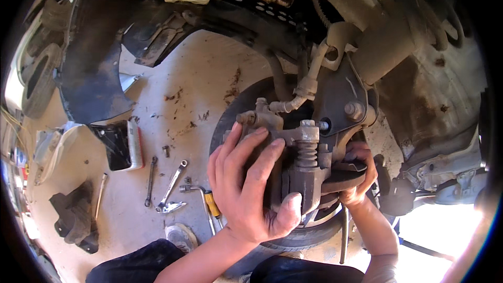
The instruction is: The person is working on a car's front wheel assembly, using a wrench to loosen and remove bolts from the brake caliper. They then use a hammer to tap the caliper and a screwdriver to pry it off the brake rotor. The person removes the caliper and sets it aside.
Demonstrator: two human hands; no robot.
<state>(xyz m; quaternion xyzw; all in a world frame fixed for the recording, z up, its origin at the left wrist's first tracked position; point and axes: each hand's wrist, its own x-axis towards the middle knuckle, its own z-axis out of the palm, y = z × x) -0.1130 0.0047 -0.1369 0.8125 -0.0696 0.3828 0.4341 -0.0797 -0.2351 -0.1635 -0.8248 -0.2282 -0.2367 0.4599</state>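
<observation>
A brake caliper [309,183] with a ribbed rubber boot and a bolt head sits in the middle of the wheel well. My left hand [251,183] is wrapped round its left side, fingers over the top and thumb on the near face. On the right, my right hand [361,170] reaches behind a dark rounded plate edge [343,180], fingers curled. What those fingers grip is hidden behind the metal. A brake hose [306,90] runs up from a fitting on the caliper's far side. Beside it stands the dark strut bracket [340,94] with its bolt.
A tyre [230,120] lies on the floor below the caliper. Left of it are a combination spanner [172,186], a smaller wrench [151,181], a yellow-handled screwdriver [212,204] and an open black-lined container [123,147]. A dark splash shield [94,57] hangs at far left.
</observation>
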